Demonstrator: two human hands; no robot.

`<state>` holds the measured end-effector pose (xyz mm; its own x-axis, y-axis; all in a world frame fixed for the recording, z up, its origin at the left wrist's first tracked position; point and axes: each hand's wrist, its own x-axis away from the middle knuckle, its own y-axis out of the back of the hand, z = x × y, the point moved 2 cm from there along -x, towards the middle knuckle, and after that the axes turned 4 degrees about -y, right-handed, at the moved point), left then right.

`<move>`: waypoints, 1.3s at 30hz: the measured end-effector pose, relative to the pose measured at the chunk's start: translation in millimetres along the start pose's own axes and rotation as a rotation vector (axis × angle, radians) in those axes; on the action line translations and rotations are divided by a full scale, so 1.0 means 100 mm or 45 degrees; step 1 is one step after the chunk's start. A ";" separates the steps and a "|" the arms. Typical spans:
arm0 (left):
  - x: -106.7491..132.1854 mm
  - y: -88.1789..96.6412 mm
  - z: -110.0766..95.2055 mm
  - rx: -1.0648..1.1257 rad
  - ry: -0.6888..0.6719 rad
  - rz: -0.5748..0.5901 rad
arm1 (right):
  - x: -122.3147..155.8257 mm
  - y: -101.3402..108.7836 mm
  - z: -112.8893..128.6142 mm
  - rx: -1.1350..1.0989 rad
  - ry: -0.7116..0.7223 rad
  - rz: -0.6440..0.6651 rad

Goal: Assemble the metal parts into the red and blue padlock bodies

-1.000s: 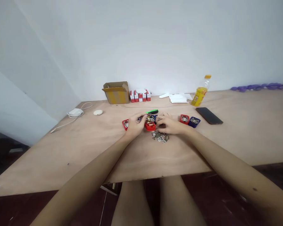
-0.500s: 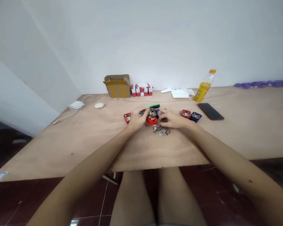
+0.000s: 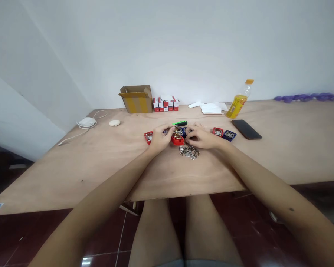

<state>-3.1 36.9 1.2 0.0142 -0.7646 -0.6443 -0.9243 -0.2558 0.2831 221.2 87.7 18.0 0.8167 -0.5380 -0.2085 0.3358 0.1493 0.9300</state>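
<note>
My left hand (image 3: 163, 138) and my right hand (image 3: 200, 138) meet over a red plastic holder (image 3: 177, 140) on a plywood table (image 3: 72, 174). A brass metal fitting (image 3: 178, 131) sits at the holder's top, and my left fingertips press against it. My right fingers lie close beside the holder, partly over a blue holder (image 3: 182, 131), and what they touch is hidden. A loose heap of silver metal clasps (image 3: 189, 151) lies just below both hands. A green-handled screwdriver (image 3: 180, 123) lies just beyond them.
Further red holders (image 3: 148, 137) (image 3: 217, 132) and a blue holder (image 3: 229, 135) flank my hands. Behind stand a cardboard box (image 3: 136, 99), red-and-white cartons (image 3: 164, 104) and a yellow bottle (image 3: 237, 104). A black phone (image 3: 246, 129) lies right; a white charger (image 3: 87, 122) lies left.
The whole scene has shifted slightly up the view as my head tilted. My hands stay around the red holder with no clear change in what they touch.
</note>
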 end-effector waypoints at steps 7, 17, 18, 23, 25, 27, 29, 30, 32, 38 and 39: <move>0.01 0.00 -0.02 -0.059 -0.022 -0.003 | 0.02 0.03 0.00 0.049 -0.017 -0.042; 0.01 0.00 -0.04 -0.061 -0.041 0.012 | 0.03 0.01 -0.08 0.061 -0.045 0.018; 0.01 0.00 -0.04 -0.066 -0.043 0.013 | 0.03 0.01 -0.08 0.060 -0.040 0.014; 0.01 -0.01 -0.05 -0.072 -0.055 0.019 | 0.03 -0.01 -0.05 0.063 -0.017 0.005; 0.01 -0.02 -0.04 -0.068 -0.049 0.022 | 0.03 0.00 -0.03 0.061 -0.024 -0.039; 0.01 -0.02 -0.02 -0.063 -0.041 0.027 | 0.02 0.02 -0.01 0.046 -0.048 -0.147; 0.02 -0.03 0.00 -0.051 -0.027 0.032 | 0.00 0.05 -0.01 0.020 -0.077 -0.275; 0.02 -0.04 0.01 -0.042 -0.018 0.038 | -0.01 0.06 -0.01 0.005 -0.091 -0.331; 0.03 -0.05 0.01 -0.019 -0.007 0.062 | -0.02 0.07 0.00 -0.026 -0.102 -0.401; 0.04 -0.08 -0.02 0.050 -0.034 0.131 | -0.02 0.08 0.07 -0.132 -0.077 -0.432; 0.04 -0.08 -0.02 0.057 -0.034 0.137 | -0.02 0.08 0.09 -0.160 -0.071 -0.426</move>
<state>5.2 34.9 -2.6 -0.0958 -0.7702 -0.6306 -0.9362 -0.1455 0.3199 218.5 82.5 28.5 0.6261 -0.6183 -0.4750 0.6382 0.0564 0.7678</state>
